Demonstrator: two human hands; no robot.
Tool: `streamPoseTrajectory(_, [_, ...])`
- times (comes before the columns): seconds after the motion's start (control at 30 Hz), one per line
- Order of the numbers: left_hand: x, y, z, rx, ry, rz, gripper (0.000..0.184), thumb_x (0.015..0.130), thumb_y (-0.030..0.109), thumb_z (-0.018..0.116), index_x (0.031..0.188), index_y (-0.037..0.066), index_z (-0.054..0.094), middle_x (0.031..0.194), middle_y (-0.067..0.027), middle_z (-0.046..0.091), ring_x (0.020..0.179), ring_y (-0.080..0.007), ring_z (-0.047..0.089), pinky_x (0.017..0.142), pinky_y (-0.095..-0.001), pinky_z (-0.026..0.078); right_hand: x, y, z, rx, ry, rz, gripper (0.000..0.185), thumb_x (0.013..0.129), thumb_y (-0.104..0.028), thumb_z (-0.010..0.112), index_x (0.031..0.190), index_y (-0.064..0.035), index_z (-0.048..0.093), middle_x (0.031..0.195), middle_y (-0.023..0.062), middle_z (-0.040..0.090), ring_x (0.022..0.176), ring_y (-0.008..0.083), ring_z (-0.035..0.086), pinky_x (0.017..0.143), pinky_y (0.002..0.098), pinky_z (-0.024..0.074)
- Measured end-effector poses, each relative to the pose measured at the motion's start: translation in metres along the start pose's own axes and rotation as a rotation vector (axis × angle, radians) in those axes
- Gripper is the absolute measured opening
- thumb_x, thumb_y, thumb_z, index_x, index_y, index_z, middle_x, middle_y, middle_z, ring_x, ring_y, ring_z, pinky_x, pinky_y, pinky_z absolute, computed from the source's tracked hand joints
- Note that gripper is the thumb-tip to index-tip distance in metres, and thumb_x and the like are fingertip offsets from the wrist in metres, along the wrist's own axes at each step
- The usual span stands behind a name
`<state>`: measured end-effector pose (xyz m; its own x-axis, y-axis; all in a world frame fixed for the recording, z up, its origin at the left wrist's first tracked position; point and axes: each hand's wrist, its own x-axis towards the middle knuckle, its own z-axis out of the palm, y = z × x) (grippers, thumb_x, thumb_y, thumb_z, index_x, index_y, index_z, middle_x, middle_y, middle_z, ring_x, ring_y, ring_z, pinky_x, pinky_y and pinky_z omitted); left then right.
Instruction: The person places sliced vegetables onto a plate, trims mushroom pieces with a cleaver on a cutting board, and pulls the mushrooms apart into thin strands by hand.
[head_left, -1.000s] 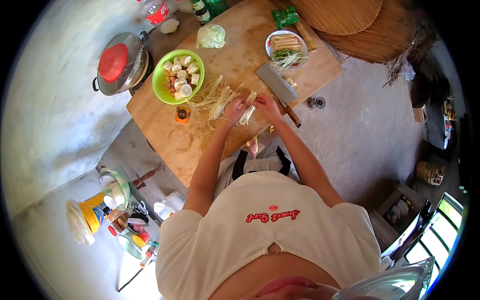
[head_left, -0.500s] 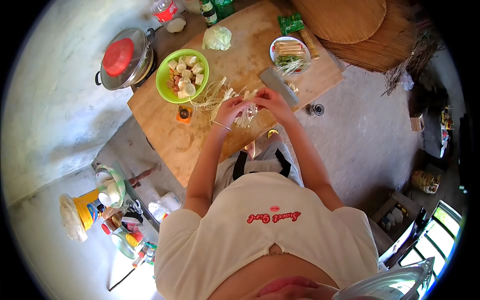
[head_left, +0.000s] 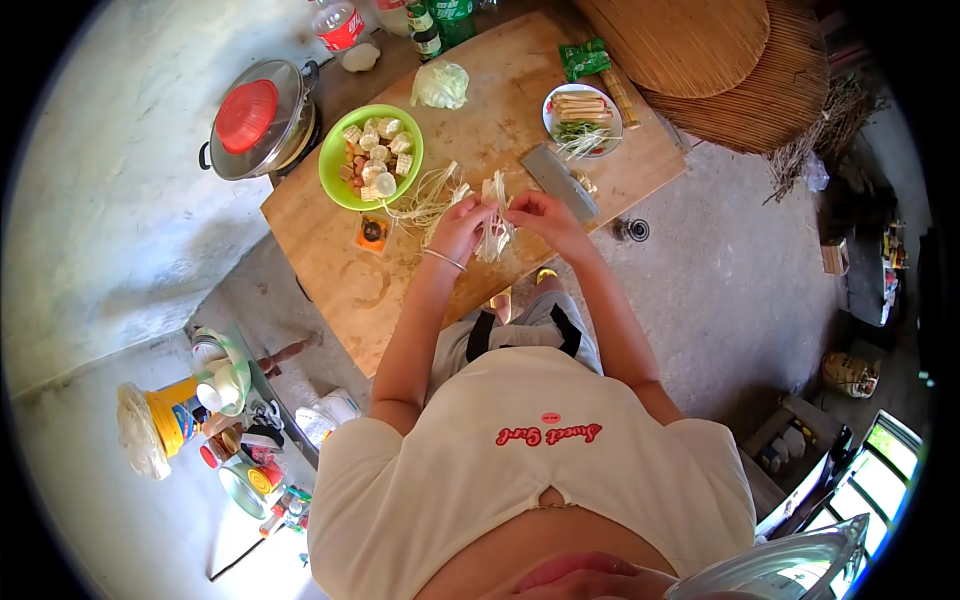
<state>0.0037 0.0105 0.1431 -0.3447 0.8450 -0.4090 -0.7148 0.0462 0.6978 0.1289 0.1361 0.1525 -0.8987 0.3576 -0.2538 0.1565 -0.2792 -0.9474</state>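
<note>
A bunch of pale, stringy enoki mushrooms (head_left: 496, 232) hangs between my hands over the near side of the wooden board. My left hand (head_left: 459, 228), with a bracelet on its wrist, is closed on the bunch. From the other side, my right hand (head_left: 543, 216) pinches at its strands with thumb and fingers. Loose enoki strands (head_left: 428, 196) lie spread on the board left of my hands. A cleaver (head_left: 560, 182) rests just beyond my right hand, with small cut scraps (head_left: 586, 183) beside it.
A green bowl (head_left: 330, 150) holds corn pieces and sausage chunks. A plate (head_left: 549, 118) carries tofu-skin-like sticks and greens. Cabbage (head_left: 440, 85), an orange packet (head_left: 372, 233) and a green packet (head_left: 585, 59) sit on the wooden board (head_left: 370, 300). A lidded pan (head_left: 285, 125) stands left; bottles (head_left: 340, 28) stand behind.
My right hand has shifted slightly right, away from my left, so more of the enoki bunch shows between them. The view has moved a little.
</note>
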Motion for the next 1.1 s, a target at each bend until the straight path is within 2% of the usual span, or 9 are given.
streamPoseTrajectory(0.13, [-0.003, -0.002, 0.006, 0.112, 0.018, 0.045, 0.02, 0.083, 0.014, 0.054, 0.099, 0.001, 0.054, 0.081, -0.0039, 0.058, 0.07, -0.0099, 0.055, 0.059, -0.0229, 0.046, -0.002, -0.002, -0.003, -0.065, -0.045, -0.017, 0.014, 0.08, -0.013, 0.059, 0.086, -0.0003, 0.056, 0.081, 0.0027, 0.059, 0.076, 0.0082, 0.055, 0.07, 0.0212, 0.0438])
streamPoseTrajectory(0.3, [-0.005, 0.006, 0.003, 0.09, 0.028, -0.011, 0.021, 0.08, 0.014, 0.059, 0.094, 0.0, 0.055, 0.08, -0.0052, 0.059, 0.067, -0.0107, 0.055, 0.056, -0.0237, 0.045, -0.003, -0.011, -0.014, 0.118, 0.104, -0.033, 0.011, 0.081, -0.008, 0.054, 0.085, 0.0017, 0.053, 0.08, 0.0095, 0.061, 0.073, 0.014, 0.059, 0.068, 0.0247, 0.0465])
streamPoseTrajectory(0.47, [-0.006, 0.005, -0.006, 0.137, -0.035, -0.038, 0.02, 0.08, 0.015, 0.058, 0.093, 0.0, 0.055, 0.081, -0.0062, 0.059, 0.07, -0.0112, 0.056, 0.055, -0.0233, 0.045, -0.012, -0.026, -0.041, 0.209, 0.29, -0.053, 0.005, 0.083, -0.007, 0.051, 0.085, -0.0028, 0.048, 0.079, 0.01, 0.059, 0.072, 0.0162, 0.058, 0.07, 0.0271, 0.0476])
streamPoseTrajectory(0.6, [-0.007, 0.003, -0.007, -0.002, 0.025, -0.023, 0.02, 0.082, 0.015, 0.056, 0.096, 0.001, 0.056, 0.082, -0.0051, 0.06, 0.072, -0.0108, 0.056, 0.059, -0.0236, 0.048, -0.017, -0.027, -0.063, 0.328, 0.344, -0.141, 0.006, 0.084, -0.007, 0.05, 0.088, -0.0041, 0.046, 0.08, 0.0101, 0.059, 0.072, 0.0159, 0.058, 0.069, 0.026, 0.0473])
streamPoseTrajectory(0.63, [-0.006, 0.002, -0.007, -0.073, 0.059, -0.03, 0.02, 0.082, 0.016, 0.056, 0.097, 0.001, 0.056, 0.083, -0.0048, 0.06, 0.073, -0.0106, 0.057, 0.061, -0.0237, 0.049, -0.017, -0.024, -0.057, 0.278, 0.311, -0.109, 0.012, 0.084, -0.008, 0.051, 0.095, -0.0035, 0.046, 0.083, 0.0096, 0.059, 0.076, 0.0164, 0.058, 0.07, 0.0262, 0.0476])
streamPoseTrajectory(0.83, [-0.01, 0.003, 0.006, -0.017, 0.054, -0.052, 0.021, 0.082, 0.016, 0.059, 0.097, 0.002, 0.056, 0.082, -0.0023, 0.059, 0.072, -0.01, 0.057, 0.064, -0.0232, 0.049, 0.0, 0.007, 0.005, 0.194, 0.096, -0.058, 0.02, 0.084, -0.011, 0.055, 0.101, -0.0009, 0.051, 0.087, 0.0068, 0.059, 0.081, 0.014, 0.058, 0.071, 0.0272, 0.0495])
streamPoseTrajectory(0.97, [-0.01, -0.001, 0.005, -0.004, 0.121, 0.072, 0.018, 0.081, 0.01, 0.058, 0.097, 0.002, 0.054, 0.081, -0.0022, 0.058, 0.07, -0.0098, 0.057, 0.061, -0.0238, 0.048, -0.004, 0.008, 0.011, 0.243, 0.099, -0.007, 0.018, 0.082, -0.013, 0.058, 0.094, -0.001, 0.053, 0.088, 0.0051, 0.058, 0.079, 0.011, 0.056, 0.068, 0.0249, 0.0483])
streamPoseTrajectory(1.03, [-0.007, -0.005, -0.002, 0.11, 0.175, 0.118, 0.024, 0.078, 0.016, 0.064, 0.097, 0.004, 0.055, 0.081, -0.0006, 0.058, 0.071, -0.0073, 0.055, 0.062, -0.0221, 0.048, -0.002, 0.019, 0.008, 0.012, -0.037, 0.021, 0.02, 0.081, -0.012, 0.06, 0.096, -0.0017, 0.052, 0.089, 0.0052, 0.057, 0.081, 0.0111, 0.056, 0.069, 0.024, 0.0465])
streamPoseTrajectory(1.1, [-0.007, -0.007, 0.0, 0.126, 0.198, 0.141, 0.024, 0.078, 0.017, 0.064, 0.096, 0.004, 0.055, 0.081, -0.0006, 0.057, 0.07, -0.0071, 0.055, 0.061, -0.0219, 0.048, -0.002, 0.024, 0.006, 0.02, -0.05, 0.05, 0.019, 0.081, -0.012, 0.061, 0.094, -0.0018, 0.052, 0.087, 0.0042, 0.057, 0.079, 0.0102, 0.055, 0.067, 0.0231, 0.0453])
